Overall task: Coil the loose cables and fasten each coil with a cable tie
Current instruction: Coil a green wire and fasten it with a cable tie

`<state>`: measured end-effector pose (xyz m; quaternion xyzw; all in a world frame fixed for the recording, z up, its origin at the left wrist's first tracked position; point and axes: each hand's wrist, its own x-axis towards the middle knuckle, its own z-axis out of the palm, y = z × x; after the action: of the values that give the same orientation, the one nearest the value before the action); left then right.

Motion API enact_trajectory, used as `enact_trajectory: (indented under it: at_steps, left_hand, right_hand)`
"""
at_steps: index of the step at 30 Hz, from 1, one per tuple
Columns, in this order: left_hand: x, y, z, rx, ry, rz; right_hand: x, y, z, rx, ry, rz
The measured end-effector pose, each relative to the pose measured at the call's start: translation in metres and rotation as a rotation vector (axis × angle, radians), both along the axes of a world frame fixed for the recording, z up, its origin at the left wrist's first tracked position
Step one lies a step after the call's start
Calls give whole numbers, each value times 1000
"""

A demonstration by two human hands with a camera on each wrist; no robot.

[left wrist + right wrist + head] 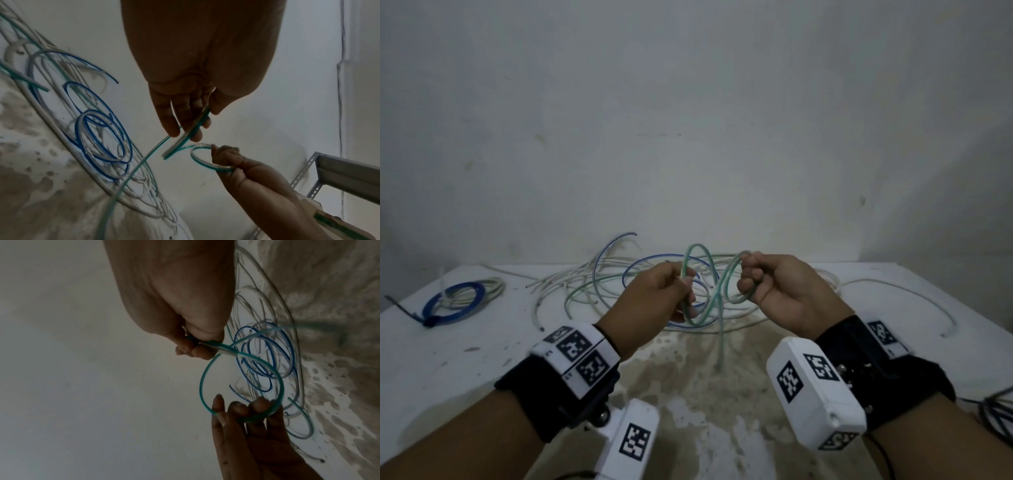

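Note:
A green cable (717, 294) hangs in loops above the table (482, 359), held between both hands. My left hand (683, 291) pinches one loop between thumb and fingers; the left wrist view shows the strands (186, 138) passing under its fingers (170, 123). My right hand (748, 277) grips a smaller loop (198, 160) in curled fingers, seen close in the right wrist view (197, 348). There the big green loop (205, 382) runs down to my left hand (246, 413). The cable's tail drops to the tabletop between my wrists.
A tangle of loose white, blue and green cables (592, 287) lies behind my hands. A blue coil (453, 301) bound with a black tie (404, 308) sits at the far left. A white cable (928, 298) curves at the right; dark ties (996, 407) lie at the right edge.

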<state>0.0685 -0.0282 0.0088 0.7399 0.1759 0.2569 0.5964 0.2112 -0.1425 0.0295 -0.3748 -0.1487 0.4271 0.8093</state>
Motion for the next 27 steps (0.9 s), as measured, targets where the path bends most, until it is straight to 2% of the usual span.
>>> enact_trajectory:
  at_steps: [7,11,16,20,27]
  left_hand:
    - [-7,-20,5,-5,45,-120]
    - [-8,-26,9,-20,-20,-152]
    - [-2,-23,18,-6,-163,-73]
    - [0,-15,23,55,-168,10]
    - [4,-5,26,125,-168,109]
  right_hand:
    - [-5,7,-7,-57,-105,6]
    - [-14,13,-17,-103,-233,12]
    - [-33,15,-28,-59,-383,103]
    - [-45,15,-32,-78,-461,115]
    - [-53,14,-32,-54,-352,119]
